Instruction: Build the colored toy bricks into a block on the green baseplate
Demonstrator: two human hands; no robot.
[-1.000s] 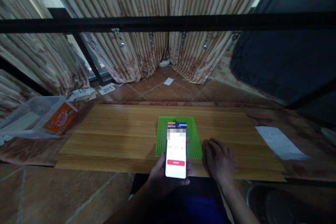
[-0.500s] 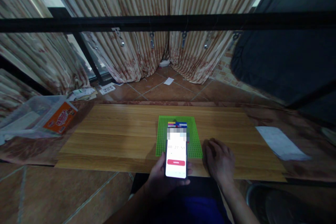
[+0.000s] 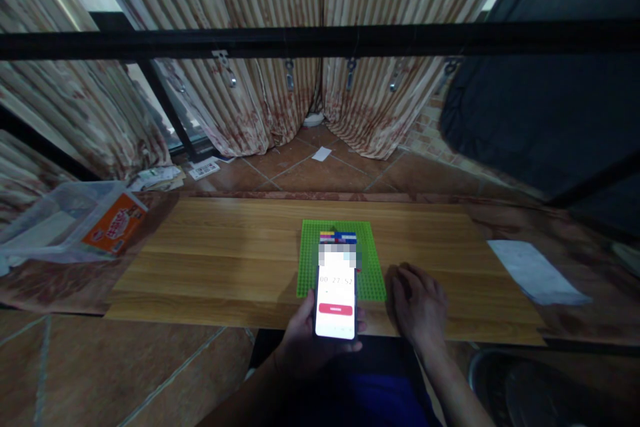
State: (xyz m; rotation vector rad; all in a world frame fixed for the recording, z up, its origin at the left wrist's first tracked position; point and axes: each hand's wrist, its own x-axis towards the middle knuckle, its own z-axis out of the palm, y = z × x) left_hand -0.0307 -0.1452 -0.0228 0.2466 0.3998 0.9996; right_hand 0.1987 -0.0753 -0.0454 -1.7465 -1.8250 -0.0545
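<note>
My left hand [image 3: 300, 340] grips a phone [image 3: 336, 300] upright over the near edge of the wooden board [image 3: 225, 260]; its lit screen shows a running timer and a red button. Behind the phone lies a green studded baseplate [image 3: 373, 267] with a small stack of coloured bricks [image 3: 339, 237] on it, partly hidden by the phone. My right hand [image 3: 419, 307] rests palm down on the board just right of the baseplate, fingers loosely curled, holding nothing.
A clear plastic bag with an orange box [image 3: 114, 223] lies at the far left. A white sheet [image 3: 535, 272] lies to the right. A black bar [image 3: 320, 40] crosses overhead before the striped curtains [image 3: 280, 93]. Papers litter the tiled floor [image 3: 320, 167].
The timer on the phone has counted up. Both hands stay where they were.
</note>
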